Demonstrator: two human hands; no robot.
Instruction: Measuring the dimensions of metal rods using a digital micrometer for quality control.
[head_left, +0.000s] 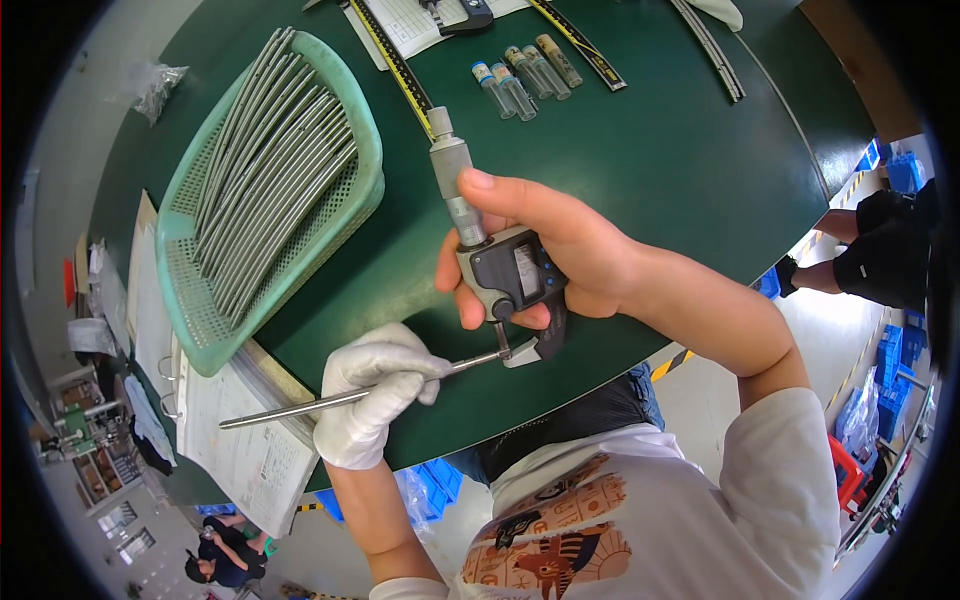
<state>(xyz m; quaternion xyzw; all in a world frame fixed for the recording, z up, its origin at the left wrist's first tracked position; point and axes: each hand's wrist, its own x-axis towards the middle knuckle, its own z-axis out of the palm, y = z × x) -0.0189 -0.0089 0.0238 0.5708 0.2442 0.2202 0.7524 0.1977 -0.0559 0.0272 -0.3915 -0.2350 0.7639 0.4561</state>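
Note:
My left hand (375, 392), in a white glove, is closed round a slim metal rod (290, 408). The rod's thinner end reaches right, to the jaws of a digital micrometer (492, 268); whether both jaw faces touch it I cannot tell. Bare, my right hand (560, 245) grips the micrometer, its thumb on the grey thimble and its fingers behind the body. The micrometer stands tilted, thimble up and the curved frame at the bottom. Left of both hands, a pale green plastic basket (372, 160) holds many similar metal rods (275, 165).
Several small clear tubes (515, 95) with caps lie on the green table (680, 150) beyond my hands. Two yellow-black rulers (580, 45) lie near them, with thin rods (710, 50) farther right. Papers in a binder (245, 450) rest at the left edge. Another person (885, 250) is at the right.

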